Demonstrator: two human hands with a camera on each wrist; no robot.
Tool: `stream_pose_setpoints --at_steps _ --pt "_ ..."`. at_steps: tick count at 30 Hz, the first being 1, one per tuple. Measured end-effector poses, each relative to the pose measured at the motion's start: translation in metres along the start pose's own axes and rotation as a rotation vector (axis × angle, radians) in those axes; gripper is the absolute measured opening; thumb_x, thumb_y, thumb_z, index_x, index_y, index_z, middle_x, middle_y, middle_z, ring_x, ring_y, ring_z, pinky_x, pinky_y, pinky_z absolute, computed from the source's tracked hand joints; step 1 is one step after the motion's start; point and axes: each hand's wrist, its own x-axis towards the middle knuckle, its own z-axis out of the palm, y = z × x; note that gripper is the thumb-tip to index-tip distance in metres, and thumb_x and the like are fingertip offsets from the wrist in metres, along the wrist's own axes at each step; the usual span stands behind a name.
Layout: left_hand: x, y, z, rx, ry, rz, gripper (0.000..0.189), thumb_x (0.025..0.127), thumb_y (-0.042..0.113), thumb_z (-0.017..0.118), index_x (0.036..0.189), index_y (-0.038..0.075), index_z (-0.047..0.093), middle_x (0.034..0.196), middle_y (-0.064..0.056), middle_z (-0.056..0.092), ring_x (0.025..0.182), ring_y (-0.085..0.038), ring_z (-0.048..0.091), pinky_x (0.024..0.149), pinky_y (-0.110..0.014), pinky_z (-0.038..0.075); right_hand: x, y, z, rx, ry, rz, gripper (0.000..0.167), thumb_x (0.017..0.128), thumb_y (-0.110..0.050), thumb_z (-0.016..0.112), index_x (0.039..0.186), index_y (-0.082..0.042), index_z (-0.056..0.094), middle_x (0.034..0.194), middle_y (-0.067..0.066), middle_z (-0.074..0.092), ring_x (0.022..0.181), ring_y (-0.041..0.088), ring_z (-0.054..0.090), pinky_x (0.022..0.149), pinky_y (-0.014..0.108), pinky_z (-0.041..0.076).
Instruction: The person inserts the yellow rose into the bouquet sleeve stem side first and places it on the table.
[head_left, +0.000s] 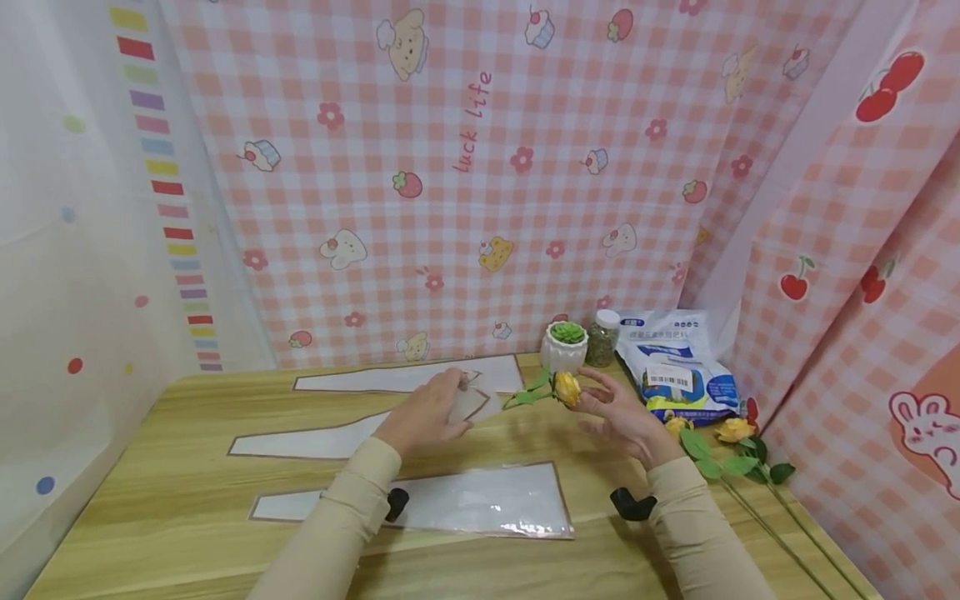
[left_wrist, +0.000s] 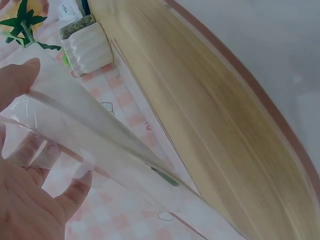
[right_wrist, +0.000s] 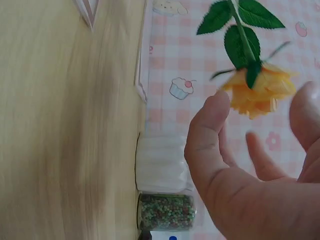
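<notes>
My left hand (head_left: pixel 427 412) grips a clear plastic flower sleeve (left_wrist: pixel 100 135) with a brown border, thumb on one face and fingers on the other. A yellow rose (head_left: pixel 567 388) with green leaves sticks out of the sleeve's wide end, and a bit of green shows through the plastic lower down. Around the bloom, my right hand (head_left: pixel 615 412) is loosely curved. In the right wrist view, a fingertip lies close to the petals (right_wrist: pixel 260 92), while the thumb stands apart from them; whether the fingertip touches, I cannot tell.
Flat white sleeves with brown borders lie on the wooden table, one near the front (head_left: pixel 517 500). At the back stand a potted succulent (head_left: pixel 564 354), a jar of granules (head_left: pixel 602 342) and a printed bag (head_left: pixel 675 358). More yellow roses (head_left: pixel 735 430) lie at the right edge.
</notes>
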Motion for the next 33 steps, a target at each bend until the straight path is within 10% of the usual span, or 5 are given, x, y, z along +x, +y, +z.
stream_pose_setpoints --at_steps 33 --pt "0.001 0.003 0.011 -0.015 -0.088 0.031 0.070 0.085 0.020 0.081 0.140 0.008 0.041 0.126 -0.014 0.057 0.107 -0.021 0.055 0.094 -0.040 0.052 -0.010 -0.024 0.025 -0.209 0.083 -0.235 0.045 0.098 0.003 0.060 0.142 0.005 0.046 0.148 0.024 0.045 0.136 0.037 0.042 0.100 0.030 0.047"
